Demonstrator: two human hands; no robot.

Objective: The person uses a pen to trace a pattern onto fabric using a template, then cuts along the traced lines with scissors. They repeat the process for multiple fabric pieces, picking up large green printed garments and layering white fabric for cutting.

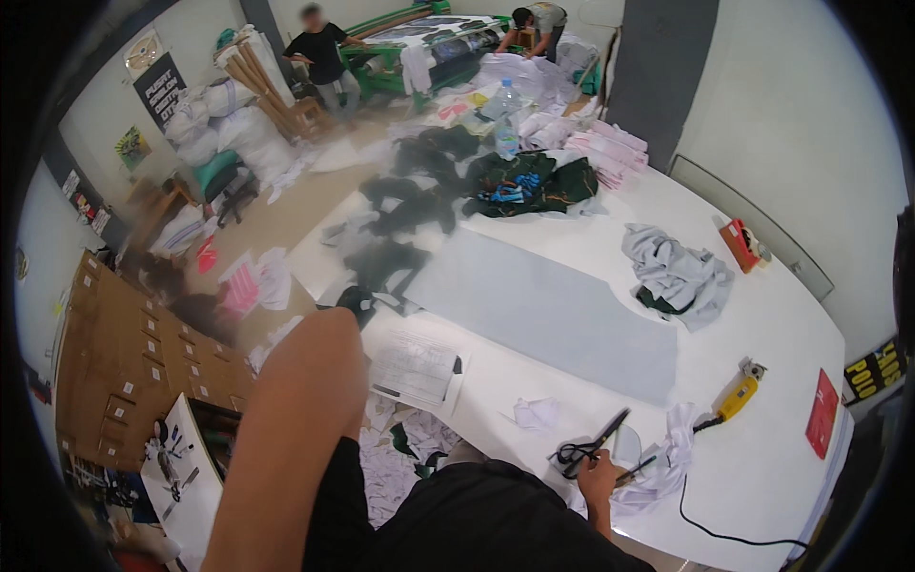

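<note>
At the near edge of the white table, my right hand has its fingers curled at the handles of a pair of black scissors. The scissor blades point away to the right. A slim dark pen-like tool lies just right of that hand, by a crumpled white cloth. My left arm is bent up large on the left; its hand is outside the picture. Ahead, a long pale grey fabric piece with a curved cut edge lies flat. A printed paper sheet lies left of it.
A yellow corded cutter and a red flat item lie right. Beyond are crumpled grey fabric, dark green garments and a water bottle. Scraps cover the floor by my legs. Two people work far back by a green-framed machine.
</note>
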